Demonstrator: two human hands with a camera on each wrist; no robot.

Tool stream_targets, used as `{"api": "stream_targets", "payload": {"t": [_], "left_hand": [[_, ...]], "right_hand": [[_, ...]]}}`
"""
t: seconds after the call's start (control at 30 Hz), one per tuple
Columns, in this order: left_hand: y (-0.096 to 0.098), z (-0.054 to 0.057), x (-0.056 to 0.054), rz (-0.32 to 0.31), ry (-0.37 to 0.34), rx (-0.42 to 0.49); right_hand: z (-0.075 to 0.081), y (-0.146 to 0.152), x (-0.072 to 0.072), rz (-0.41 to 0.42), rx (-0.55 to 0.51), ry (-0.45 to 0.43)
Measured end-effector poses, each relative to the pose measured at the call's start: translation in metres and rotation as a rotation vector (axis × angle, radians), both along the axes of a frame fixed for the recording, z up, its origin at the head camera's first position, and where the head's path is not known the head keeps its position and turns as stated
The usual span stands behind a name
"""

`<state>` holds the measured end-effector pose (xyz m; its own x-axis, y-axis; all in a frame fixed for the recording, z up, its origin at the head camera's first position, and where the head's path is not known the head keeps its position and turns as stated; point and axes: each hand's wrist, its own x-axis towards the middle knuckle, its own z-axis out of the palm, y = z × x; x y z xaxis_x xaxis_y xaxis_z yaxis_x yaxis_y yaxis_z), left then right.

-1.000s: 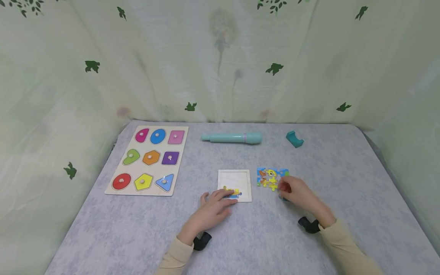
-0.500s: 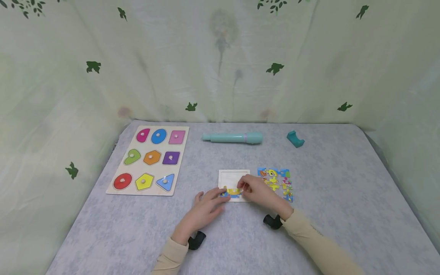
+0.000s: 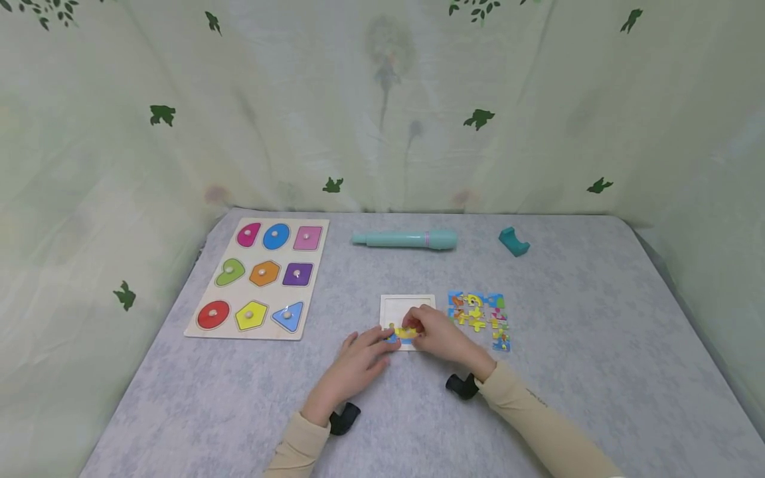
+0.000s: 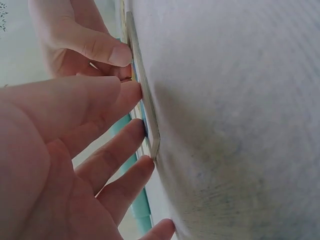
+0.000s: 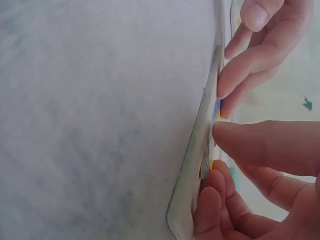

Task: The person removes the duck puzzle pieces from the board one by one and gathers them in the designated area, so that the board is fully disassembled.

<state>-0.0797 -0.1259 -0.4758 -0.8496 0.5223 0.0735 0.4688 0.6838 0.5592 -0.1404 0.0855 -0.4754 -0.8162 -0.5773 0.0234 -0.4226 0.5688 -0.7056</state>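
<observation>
We pinch a puzzle piece (image 3: 409,332) with our right hand (image 3: 439,337) at the near edge of the small tray (image 3: 408,304), while our left hand (image 3: 358,365), fingers straight, steadies that edge. Pressed down crooked, the piece could jam or shove the light tray. The loose pieces (image 3: 478,317) lie just right; bare table (image 3: 597,318) beyond leaves room.

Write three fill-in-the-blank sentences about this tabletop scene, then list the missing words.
1. Both hands meet at the small white puzzle tray, which lies directly ____ of the loose jigsaw pieces.
2. The shape board holds ____ coloured shapes.
3. The teal pen-like tool lies ____ the tray.

Missing words: left; nine; behind
</observation>
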Motion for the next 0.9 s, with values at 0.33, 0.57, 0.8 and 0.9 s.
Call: {"api": "stream_targets", "payload": {"t": [0.33, 0.57, 0.8, 0.9], "left_hand": [[-0.001, 0.001, 0.0, -0.001, -0.003, 0.021], [-0.001, 0.0, -0.001, -0.005, -0.01, 0.019], [-0.001, 0.0, 0.0, -0.013, -0.018, 0.027], [-0.001, 0.0, 0.0, -0.014, -0.018, 0.032]], "right_hand": [[0.0, 0.001, -0.001, 0.049, -0.005, 0.033], [0.0, 0.005, -0.006, 0.052, -0.077, 0.009], [0.006, 0.035, -0.013, 0.021, -0.167, -0.113], [0.005, 0.056, -0.015, 0.015, -0.176, -0.108]]}}
